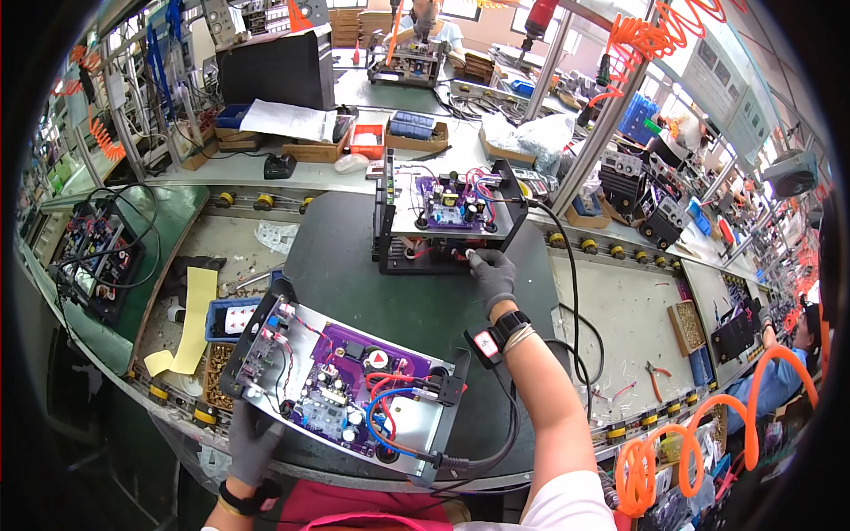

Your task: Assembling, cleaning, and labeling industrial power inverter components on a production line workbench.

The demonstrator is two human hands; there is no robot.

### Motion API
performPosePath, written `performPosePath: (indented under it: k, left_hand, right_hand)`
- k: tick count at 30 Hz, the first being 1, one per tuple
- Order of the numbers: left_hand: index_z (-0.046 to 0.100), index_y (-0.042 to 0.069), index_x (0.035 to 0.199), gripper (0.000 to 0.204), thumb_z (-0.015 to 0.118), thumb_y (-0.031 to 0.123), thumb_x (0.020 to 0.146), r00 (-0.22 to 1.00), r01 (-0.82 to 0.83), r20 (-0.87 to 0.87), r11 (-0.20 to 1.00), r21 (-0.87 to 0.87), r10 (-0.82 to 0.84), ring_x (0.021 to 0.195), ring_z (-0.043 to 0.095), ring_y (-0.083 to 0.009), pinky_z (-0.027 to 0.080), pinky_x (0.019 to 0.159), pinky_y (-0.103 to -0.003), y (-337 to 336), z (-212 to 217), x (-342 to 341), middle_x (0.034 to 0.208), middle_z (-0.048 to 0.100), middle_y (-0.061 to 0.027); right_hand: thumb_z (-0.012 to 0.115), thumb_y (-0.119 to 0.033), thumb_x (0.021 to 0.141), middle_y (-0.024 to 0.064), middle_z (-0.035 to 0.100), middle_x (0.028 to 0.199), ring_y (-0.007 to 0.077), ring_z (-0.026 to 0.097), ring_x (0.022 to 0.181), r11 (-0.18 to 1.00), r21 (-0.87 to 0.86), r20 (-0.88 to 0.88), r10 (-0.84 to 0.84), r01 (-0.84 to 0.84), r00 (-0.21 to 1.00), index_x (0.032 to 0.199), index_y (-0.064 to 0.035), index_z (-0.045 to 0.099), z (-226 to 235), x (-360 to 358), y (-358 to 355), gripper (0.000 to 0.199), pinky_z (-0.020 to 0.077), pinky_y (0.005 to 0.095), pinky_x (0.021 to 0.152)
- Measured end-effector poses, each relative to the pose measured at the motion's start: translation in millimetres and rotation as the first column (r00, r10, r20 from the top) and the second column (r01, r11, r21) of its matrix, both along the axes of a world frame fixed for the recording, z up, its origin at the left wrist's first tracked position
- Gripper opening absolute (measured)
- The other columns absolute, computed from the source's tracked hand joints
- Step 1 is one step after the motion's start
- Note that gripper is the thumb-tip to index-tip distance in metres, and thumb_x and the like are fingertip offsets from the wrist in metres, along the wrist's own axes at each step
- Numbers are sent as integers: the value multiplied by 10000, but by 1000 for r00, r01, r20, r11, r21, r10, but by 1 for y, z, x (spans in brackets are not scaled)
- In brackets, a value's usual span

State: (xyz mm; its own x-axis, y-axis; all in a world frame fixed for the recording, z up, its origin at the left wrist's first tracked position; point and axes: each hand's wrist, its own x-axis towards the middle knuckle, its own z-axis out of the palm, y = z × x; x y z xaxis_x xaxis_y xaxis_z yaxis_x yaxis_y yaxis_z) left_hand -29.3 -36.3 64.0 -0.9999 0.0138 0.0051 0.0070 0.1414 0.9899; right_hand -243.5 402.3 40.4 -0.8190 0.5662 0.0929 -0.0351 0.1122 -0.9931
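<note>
In front of me lies a tilted metal chassis (409, 435) carrying a purple circuit board (332, 400) with red and blue wires. My left hand (255, 445), in a grey glove, grips its near left corner, with some fingers hidden beneath it. Farther off stands a second chassis (509, 232), with another purple board (443, 202) on its raised metal plate. My gloved right hand (493, 278) reaches to the lower front of that one. Its fingers are closed at the opening under the plate, by red wires; what they pinch is too small to make out.
Both units rest on a dark green board (354, 265) over a roller line. Black cables (575, 327) run along the right. At left are a blue bin (221, 320), yellow paper (197, 319) and a box of brass-coloured parts (218, 376). Pliers (655, 380) lie at right, near a coiled orange hose (682, 434).
</note>
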Motion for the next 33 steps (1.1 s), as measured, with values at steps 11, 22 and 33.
performPosePath:
  k: [11, 22, 33]
  left_hand:
    - [155, 14, 1489, 826, 584, 29, 782, 997, -79, -15, 996, 43, 80, 1330, 378, -285, 275, 1108, -399, 11, -15, 24, 1445, 369, -182]
    - [110, 36, 1508, 676, 473, 261, 985, 992, -38, -122, 895, -444, -19, 1428, 198, -302, 188, 1142, -347, 22, -18, 43, 1557, 144, -205]
    - [323, 23, 1449, 631, 240, 482, 1023, 835, 467, -63, 642, 608, -547, 1283, 404, -217, 269, 1101, -335, 41, 10, -124, 1418, 426, -80]
  right_hand:
    - [769, -174, 777, 95, 648, 776, 196, 615, 722, 913, 300, -118, -251, 275, 961, 935, -30, 627, -27, -12, -12, 256, 488, 328, 693]
    - [671, -174, 765, 172, 571, 1214, 341, 502, 1175, 264, 941, -82, -431, 212, 899, 1256, -115, 537, 99, 32, 81, 513, 374, 470, 984]
    - [624, -183, 864, 176, 644, 778, 316, 646, 675, 797, 584, -275, 19, 152, 961, 882, -45, 673, 101, 191, -53, 148, 504, 354, 608]
